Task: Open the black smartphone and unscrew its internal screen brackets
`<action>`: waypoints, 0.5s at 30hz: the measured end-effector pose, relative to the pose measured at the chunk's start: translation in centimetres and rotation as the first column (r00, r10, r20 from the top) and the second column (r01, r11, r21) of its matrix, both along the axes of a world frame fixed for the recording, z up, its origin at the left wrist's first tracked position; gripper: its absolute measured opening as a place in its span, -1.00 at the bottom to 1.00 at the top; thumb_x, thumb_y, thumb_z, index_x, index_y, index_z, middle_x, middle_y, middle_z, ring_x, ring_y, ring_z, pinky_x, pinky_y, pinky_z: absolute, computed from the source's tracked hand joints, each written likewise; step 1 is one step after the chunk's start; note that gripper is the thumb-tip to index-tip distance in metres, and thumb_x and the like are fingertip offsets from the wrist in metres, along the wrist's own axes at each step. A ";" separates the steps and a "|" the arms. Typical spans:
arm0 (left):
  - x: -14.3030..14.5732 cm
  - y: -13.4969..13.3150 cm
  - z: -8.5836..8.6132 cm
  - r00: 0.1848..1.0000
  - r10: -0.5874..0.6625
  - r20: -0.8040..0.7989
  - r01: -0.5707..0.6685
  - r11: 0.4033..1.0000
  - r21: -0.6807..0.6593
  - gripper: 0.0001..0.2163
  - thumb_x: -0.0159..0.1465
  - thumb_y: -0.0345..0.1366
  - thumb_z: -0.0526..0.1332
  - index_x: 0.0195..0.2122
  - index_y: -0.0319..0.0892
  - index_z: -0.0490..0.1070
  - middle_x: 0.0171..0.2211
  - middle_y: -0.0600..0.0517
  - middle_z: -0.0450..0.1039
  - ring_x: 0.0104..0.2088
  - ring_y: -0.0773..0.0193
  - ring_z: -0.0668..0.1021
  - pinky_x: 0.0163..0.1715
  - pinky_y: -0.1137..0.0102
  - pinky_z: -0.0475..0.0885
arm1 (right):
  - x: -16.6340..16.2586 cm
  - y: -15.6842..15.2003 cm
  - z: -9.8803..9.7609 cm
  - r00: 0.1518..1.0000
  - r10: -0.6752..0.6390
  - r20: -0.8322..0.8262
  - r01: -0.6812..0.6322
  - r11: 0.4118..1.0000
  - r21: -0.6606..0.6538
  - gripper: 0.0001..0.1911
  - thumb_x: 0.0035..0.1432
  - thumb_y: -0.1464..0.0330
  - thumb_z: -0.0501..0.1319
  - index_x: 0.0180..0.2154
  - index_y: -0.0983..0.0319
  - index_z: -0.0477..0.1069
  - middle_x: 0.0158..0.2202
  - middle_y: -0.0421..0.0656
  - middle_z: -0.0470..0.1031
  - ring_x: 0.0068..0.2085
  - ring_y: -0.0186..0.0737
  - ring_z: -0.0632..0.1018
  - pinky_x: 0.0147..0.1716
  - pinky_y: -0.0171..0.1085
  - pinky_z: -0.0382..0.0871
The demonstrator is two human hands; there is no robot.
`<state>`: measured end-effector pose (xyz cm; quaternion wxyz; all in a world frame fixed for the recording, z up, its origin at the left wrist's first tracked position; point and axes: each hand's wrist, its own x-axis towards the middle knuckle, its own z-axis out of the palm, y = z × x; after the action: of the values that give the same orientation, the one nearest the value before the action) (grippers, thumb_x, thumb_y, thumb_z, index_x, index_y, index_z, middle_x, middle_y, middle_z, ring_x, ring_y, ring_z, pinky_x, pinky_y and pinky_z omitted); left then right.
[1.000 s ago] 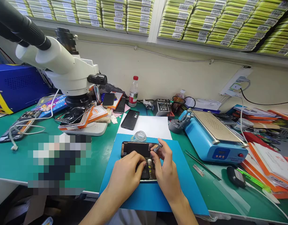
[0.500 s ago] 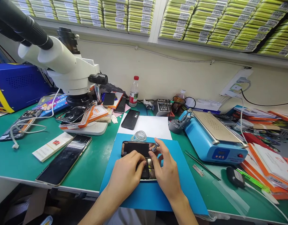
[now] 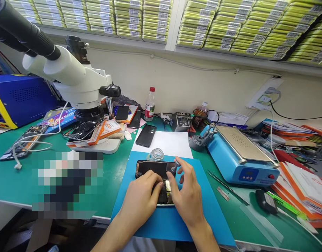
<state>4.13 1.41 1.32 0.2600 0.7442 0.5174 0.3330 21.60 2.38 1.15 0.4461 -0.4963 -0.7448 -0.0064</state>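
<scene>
The right hand [image 3: 188, 199] pinches a small grey screwdriver [image 3: 174, 168] between thumb and forefinger; the left hand [image 3: 141, 194] has thumb and forefinger drawn together, though whether they pinch anything cannot be told. Directly beneath both grips lies the opened phone [image 3: 163, 198], its innards partly covered by the fingers, its dark screen panel [image 3: 152, 168] just beyond them. Past that panel a glass jar [image 3: 156, 154] stands in the way, with a black phone [image 3: 145, 135] farther off. Right of the screwdriver grip are slim dark tweezers [image 3: 227, 187], then a blue heating plate [image 3: 229, 162]; well left of the left hand, a microscope [image 3: 77, 78]
</scene>
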 end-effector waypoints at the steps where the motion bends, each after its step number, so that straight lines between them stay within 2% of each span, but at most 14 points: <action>1: 0.0 0.0 0.1 1.000 0.003 0.006 -0.003 1.000 -0.005 -0.86 0.50 -0.33 0.12 -0.20 -0.04 0.44 -0.21 0.10 0.56 -0.21 0.18 0.61 -0.25 0.34 0.31 | 0.0 0.0 -0.1 1.000 -0.002 -0.011 0.002 1.000 -0.006 -0.44 0.45 0.44 0.06 0.41 0.08 0.14 0.15 -0.01 0.47 0.08 -0.05 0.55 -0.09 -0.10 0.58; 4: 0.0 -0.1 0.1 1.000 0.010 0.025 -0.010 1.000 -0.020 -0.84 0.52 -0.32 0.08 -0.19 -0.04 0.42 -0.24 0.11 0.56 -0.23 0.19 0.60 -0.27 0.34 0.30 | 0.0 0.0 -0.3 0.999 0.002 -0.036 -0.004 0.999 -0.045 -0.46 0.48 0.45 -0.03 0.41 0.07 0.13 0.16 -0.02 0.46 0.00 -0.11 0.57 -0.11 -0.12 0.59; 8: 0.0 -0.1 -0.1 1.000 0.016 0.023 -0.015 1.000 -0.015 -0.80 0.53 -0.30 0.04 -0.20 -0.05 0.41 -0.27 0.11 0.57 -0.28 0.19 0.60 -0.30 0.34 0.30 | -0.2 -0.1 -0.2 0.999 -0.031 -0.044 0.029 0.998 -0.055 -0.44 0.47 0.33 0.15 0.41 0.08 0.11 0.12 -0.02 0.49 -0.08 -0.12 0.59 -0.13 -0.13 0.61; 12: 0.0 0.2 -0.5 0.999 0.019 0.044 -0.018 1.000 -0.011 -0.82 0.53 -0.27 0.09 -0.19 -0.06 0.45 -0.26 0.10 0.60 -0.25 0.19 0.63 -0.28 0.35 0.34 | -0.3 -0.2 -0.2 0.998 -0.017 -0.058 0.013 0.997 -0.073 -0.47 0.50 0.40 0.00 0.42 0.08 0.12 0.12 -0.02 0.51 -0.04 -0.12 0.61 -0.13 -0.12 0.61; 15: -0.1 0.3 -0.5 0.996 -0.003 0.087 0.003 1.000 -0.005 -0.86 0.49 -0.29 0.17 -0.21 -0.07 0.49 -0.25 0.11 0.61 -0.24 0.22 0.63 -0.25 0.37 0.37 | -0.3 -0.3 -0.4 0.995 -0.007 -0.099 -0.001 0.997 -0.081 -0.47 0.48 0.33 0.14 0.40 0.07 0.15 0.08 -0.04 0.55 -0.05 -0.12 0.64 -0.12 -0.13 0.63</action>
<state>4.08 1.75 0.85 0.2848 0.7290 0.5054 0.3634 21.31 2.09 0.77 0.4622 -0.5148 -0.7205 0.0476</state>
